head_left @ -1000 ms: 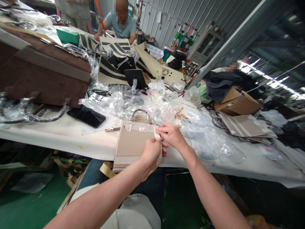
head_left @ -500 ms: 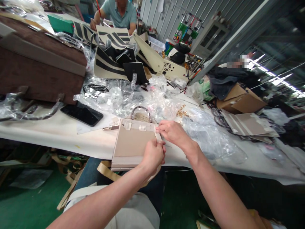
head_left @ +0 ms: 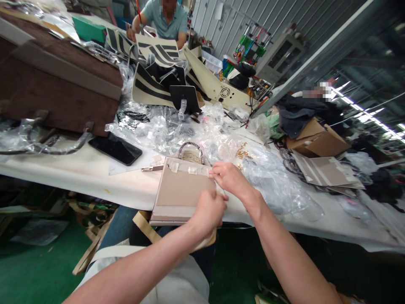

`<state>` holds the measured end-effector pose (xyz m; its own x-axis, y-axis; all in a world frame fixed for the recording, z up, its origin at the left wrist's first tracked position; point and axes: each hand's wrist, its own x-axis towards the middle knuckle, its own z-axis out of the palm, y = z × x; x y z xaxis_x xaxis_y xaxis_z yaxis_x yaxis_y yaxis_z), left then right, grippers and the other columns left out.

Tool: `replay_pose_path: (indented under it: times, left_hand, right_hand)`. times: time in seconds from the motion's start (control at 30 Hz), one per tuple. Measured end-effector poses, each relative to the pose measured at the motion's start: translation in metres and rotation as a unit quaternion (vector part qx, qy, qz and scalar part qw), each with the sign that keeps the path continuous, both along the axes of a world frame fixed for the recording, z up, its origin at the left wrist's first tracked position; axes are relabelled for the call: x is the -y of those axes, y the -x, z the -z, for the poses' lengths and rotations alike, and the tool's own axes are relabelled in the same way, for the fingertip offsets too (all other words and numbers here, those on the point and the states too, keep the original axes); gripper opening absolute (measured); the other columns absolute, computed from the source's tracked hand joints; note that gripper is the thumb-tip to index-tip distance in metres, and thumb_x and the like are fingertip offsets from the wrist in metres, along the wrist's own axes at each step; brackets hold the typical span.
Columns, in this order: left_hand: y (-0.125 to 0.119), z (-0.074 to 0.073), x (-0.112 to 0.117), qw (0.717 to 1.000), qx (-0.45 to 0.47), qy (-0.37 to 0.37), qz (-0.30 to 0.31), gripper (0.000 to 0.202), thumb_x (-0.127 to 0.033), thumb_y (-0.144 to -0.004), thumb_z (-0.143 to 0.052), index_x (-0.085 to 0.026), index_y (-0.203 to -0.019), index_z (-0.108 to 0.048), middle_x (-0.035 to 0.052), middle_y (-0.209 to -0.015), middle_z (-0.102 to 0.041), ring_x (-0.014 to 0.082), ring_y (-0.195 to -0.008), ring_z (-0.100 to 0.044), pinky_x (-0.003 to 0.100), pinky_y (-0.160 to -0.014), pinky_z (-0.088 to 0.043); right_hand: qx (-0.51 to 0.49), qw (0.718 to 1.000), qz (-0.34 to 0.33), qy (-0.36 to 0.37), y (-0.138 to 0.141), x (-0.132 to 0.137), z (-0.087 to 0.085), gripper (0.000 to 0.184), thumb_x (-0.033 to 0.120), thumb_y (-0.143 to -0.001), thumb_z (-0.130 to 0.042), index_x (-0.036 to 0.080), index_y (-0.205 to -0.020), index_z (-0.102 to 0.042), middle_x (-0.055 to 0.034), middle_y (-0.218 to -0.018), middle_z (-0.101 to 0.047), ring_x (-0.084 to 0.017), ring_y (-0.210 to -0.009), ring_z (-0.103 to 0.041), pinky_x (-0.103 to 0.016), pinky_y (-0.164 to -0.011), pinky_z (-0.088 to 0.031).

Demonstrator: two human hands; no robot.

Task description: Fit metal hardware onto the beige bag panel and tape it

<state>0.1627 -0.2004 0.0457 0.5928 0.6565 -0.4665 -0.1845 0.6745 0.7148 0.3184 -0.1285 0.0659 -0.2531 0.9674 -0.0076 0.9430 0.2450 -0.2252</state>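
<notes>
A beige flat bag panel (head_left: 182, 190) lies at the table's front edge, with a curved handle (head_left: 191, 147) in clear wrap just behind it. Short whitish tape pieces (head_left: 193, 170) are stuck along its far edge. My right hand (head_left: 227, 175) pinches a bit of tape (head_left: 210, 172) against the panel's far right corner. My left hand (head_left: 210, 211) is closed over the panel's right side, nearer to me; its fingers hide most of the tape they hold. Below my left forearm, a tan band (head_left: 144, 226) curves over my lap.
A black phone (head_left: 115, 148) and a slim metal tool (head_left: 152, 168) lie left of the panel. A dark brown bag (head_left: 60, 80) stands at far left. Crumpled clear plastic (head_left: 272, 181) and gold-coloured pieces (head_left: 243, 152) lie to the right. Across the table sits a person (head_left: 167, 21).
My left hand has moved down and to the right, away from my right hand. The white strip seen stretched between them no longer shows clearly. My right hand stays at the panel's corner.
</notes>
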Motion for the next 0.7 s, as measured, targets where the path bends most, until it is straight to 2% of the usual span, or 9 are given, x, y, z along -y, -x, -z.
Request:
replay_pose_path:
  times: [0.07,0.13,0.23,0.3,0.37,0.43,0.5,0.6,0.7]
  left_hand:
    - [0.0,-0.017,0.018,0.998,0.025,-0.036,0.054,0.017,-0.034,-0.093,-0.065,-0.017,-0.092,-0.067,-0.0031,-0.061,-0.052,0.0117,-0.046,-0.041,0.023,-0.044,-0.031]
    - [0.007,-0.027,0.029,0.993,0.047,-0.083,0.066,0.021,-0.037,-0.097,-0.061,-0.017,-0.093,-0.069,-0.002,-0.061,-0.054,0.0126,-0.048,-0.044,0.024,-0.047,-0.034]
    - [0.04,-0.018,0.026,0.988,0.022,-0.146,0.034,0.028,-0.041,-0.102,-0.057,-0.017,-0.093,-0.069,-0.0033,-0.06,-0.051,0.0124,-0.049,-0.042,0.024,-0.049,-0.034]
    - [0.076,-0.001,0.013,0.982,-0.014,-0.187,0.01,0.036,-0.048,-0.106,-0.054,-0.017,-0.095,-0.068,-0.0045,-0.06,-0.05,0.0119,-0.048,-0.039,0.024,-0.049,-0.032]
    - [0.116,0.014,-0.003,0.972,-0.065,-0.224,-0.031,0.042,-0.057,-0.108,-0.055,-0.017,-0.105,-0.068,-0.0056,-0.062,-0.051,0.0118,-0.048,-0.039,0.024,-0.048,-0.031]
    - [0.151,0.021,-0.021,0.953,-0.13,-0.265,-0.074,0.045,-0.061,-0.108,-0.056,-0.017,-0.111,-0.068,-0.0053,-0.066,-0.051,0.0127,-0.05,-0.042,0.024,-0.049,-0.032]
    - [0.176,0.02,-0.04,0.922,-0.192,-0.318,-0.105,0.044,-0.062,-0.106,-0.059,-0.018,-0.106,-0.068,-0.0039,-0.068,-0.053,0.0148,-0.056,-0.049,0.025,-0.052,-0.035]
    - [0.186,0.017,-0.066,0.876,-0.255,-0.388,-0.132,0.042,-0.061,-0.104,-0.063,-0.021,-0.097,-0.068,0.0007,-0.075,-0.063,0.0212,-0.072,-0.062,0.029,-0.063,-0.045]
    - [0.172,0.027,-0.085,0.848,-0.298,-0.417,-0.133,0.038,-0.06,-0.1,-0.066,-0.022,-0.104,-0.07,0.0057,-0.094,-0.077,0.0284,-0.093,-0.072,0.034,-0.078,-0.051]
  right_hand:
    - [-0.017,1.0,-0.011,-0.001,-0.002,-0.002,-0.001,0.028,0.014,-0.105,-0.068,0.019,-0.081,-0.083,-0.0027,-0.085,-0.071,-0.016,-0.075,-0.063,-0.03,-0.073,-0.041]
    - [-0.043,0.999,-0.018,0.009,-0.003,-0.002,-0.003,0.028,0.014,-0.103,-0.07,0.019,-0.078,-0.082,-0.0018,-0.082,-0.069,-0.015,-0.071,-0.061,-0.03,-0.071,-0.042]
    - [-0.074,0.997,-0.014,0.014,-0.002,0.007,-0.006,0.027,0.017,-0.106,-0.067,0.019,-0.085,-0.084,-0.0021,-0.088,-0.07,-0.015,-0.072,-0.062,-0.029,-0.07,-0.044]
    - [-0.062,0.998,0.001,-0.027,0.004,0.021,-0.003,0.026,0.016,-0.109,-0.061,0.022,-0.103,-0.085,-0.0051,-0.104,-0.073,-0.019,-0.086,-0.068,-0.031,-0.077,-0.051]
    - [-0.024,0.995,0.028,-0.094,0.015,0.037,0.007,0.028,0.016,-0.11,-0.059,0.024,-0.122,-0.082,-0.009,-0.122,-0.074,-0.026,-0.108,-0.069,-0.038,-0.092,-0.056]
    - [0.014,0.987,0.06,-0.15,0.028,0.05,0.019,0.03,0.016,-0.11,-0.061,0.023,-0.135,-0.077,-0.012,-0.132,-0.073,-0.031,-0.12,-0.066,-0.046,-0.102,-0.057]
    - [0.04,0.979,0.08,-0.181,0.039,0.057,0.031,0.034,0.018,-0.111,-0.061,0.021,-0.143,-0.072,-0.0132,-0.137,-0.073,-0.034,-0.123,-0.065,-0.05,-0.106,-0.056]
    - [0.06,0.97,0.095,-0.214,0.048,0.06,0.045,0.036,0.018,-0.113,-0.059,0.019,-0.148,-0.068,-0.0143,-0.142,-0.073,-0.034,-0.125,-0.066,-0.052,-0.107,-0.055]
    - [0.064,0.961,0.093,-0.253,0.052,0.064,0.051,0.031,0.017,-0.113,-0.059,0.017,-0.141,-0.072,-0.0154,-0.142,-0.075,-0.034,-0.126,-0.067,-0.052,-0.107,-0.054]
